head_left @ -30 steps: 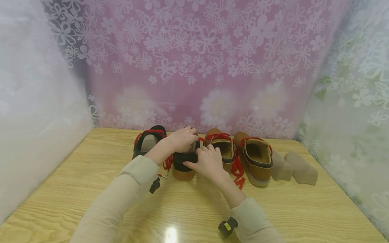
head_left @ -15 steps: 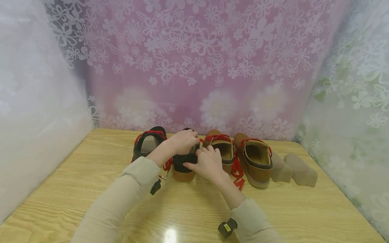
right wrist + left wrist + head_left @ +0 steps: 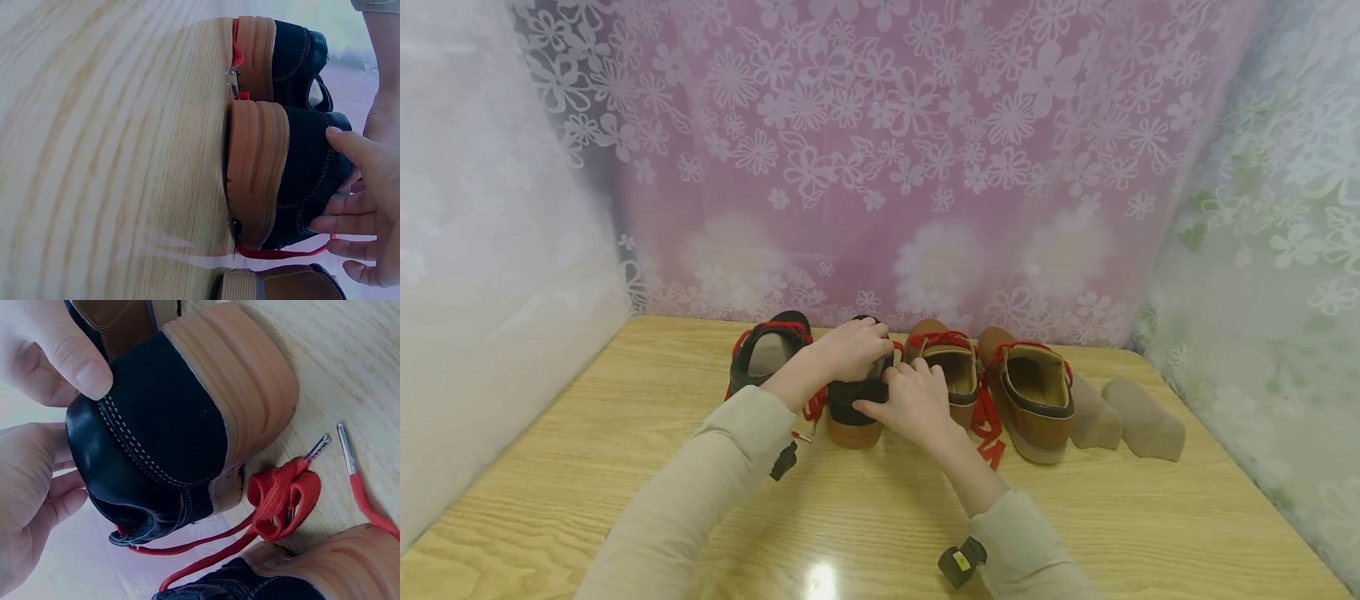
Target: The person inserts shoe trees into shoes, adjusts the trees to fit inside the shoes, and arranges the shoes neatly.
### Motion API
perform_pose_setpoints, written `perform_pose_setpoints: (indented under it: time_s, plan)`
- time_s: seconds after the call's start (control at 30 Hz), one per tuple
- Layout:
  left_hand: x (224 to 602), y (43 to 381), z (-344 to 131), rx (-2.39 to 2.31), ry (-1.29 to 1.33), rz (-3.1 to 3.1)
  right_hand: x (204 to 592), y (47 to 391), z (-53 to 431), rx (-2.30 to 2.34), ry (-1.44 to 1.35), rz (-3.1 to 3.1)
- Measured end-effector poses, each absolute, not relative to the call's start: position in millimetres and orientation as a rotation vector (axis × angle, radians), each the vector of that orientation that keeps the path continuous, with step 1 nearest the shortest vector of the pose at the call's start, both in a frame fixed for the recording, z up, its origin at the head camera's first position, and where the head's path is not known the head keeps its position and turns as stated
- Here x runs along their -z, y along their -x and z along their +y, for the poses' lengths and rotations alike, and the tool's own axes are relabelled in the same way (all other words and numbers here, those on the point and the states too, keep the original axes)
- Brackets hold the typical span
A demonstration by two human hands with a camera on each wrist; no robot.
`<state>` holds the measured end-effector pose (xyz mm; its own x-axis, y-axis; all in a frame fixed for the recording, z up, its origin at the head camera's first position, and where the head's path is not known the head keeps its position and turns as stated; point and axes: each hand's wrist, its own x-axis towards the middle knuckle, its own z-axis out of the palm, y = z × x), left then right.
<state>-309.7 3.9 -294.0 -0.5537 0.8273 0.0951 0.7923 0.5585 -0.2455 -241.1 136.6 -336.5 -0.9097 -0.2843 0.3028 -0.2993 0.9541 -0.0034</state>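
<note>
My right hand (image 3: 917, 400) grips the heel of a black shoe (image 3: 856, 408) with a tan sole. Its thumb (image 3: 344, 140) lies on the heel collar and its fingers are along the shoe's side. My left hand (image 3: 850, 350) reaches over the same shoe, its fingers bent down at the opening; their tips are partly hidden. Some grey shows inside that opening. To the left stands the other black shoe (image 3: 746, 371), with a grey-beige insert (image 3: 769, 356) inside. Loose red laces (image 3: 284, 497) with metal tips lie between the two black shoes.
Two brown shoes with red laces, one nearer (image 3: 964, 408) and one farther right (image 3: 1037, 425), stand to the right. Past them lie two grey-beige shoe inserts, the left one (image 3: 1093, 417) partly behind a shoe and the right one (image 3: 1142, 421). A floral curtain (image 3: 910, 208) hangs behind the wooden table (image 3: 850, 533).
Between the first frame and now, my left hand shifts very slightly over the black shoe, showing more of its toe. My right hand keeps its hold on the heel.
</note>
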Motion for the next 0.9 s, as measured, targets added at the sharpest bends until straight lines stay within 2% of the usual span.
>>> perform_pose_setpoints:
  time_s: [0.53, 0.9]
  plan:
    - [290.5, 308.9, 2.5, -0.211, 1.371, -2.657, 336.5, 239.9, 135.6, -0.082, -0.432, -2.807]
    - [287.5, 308.0, -2.3, -0.185, 1.255, -2.779, 335.8, 242.3, 135.8, -0.085, -0.418, -2.824]
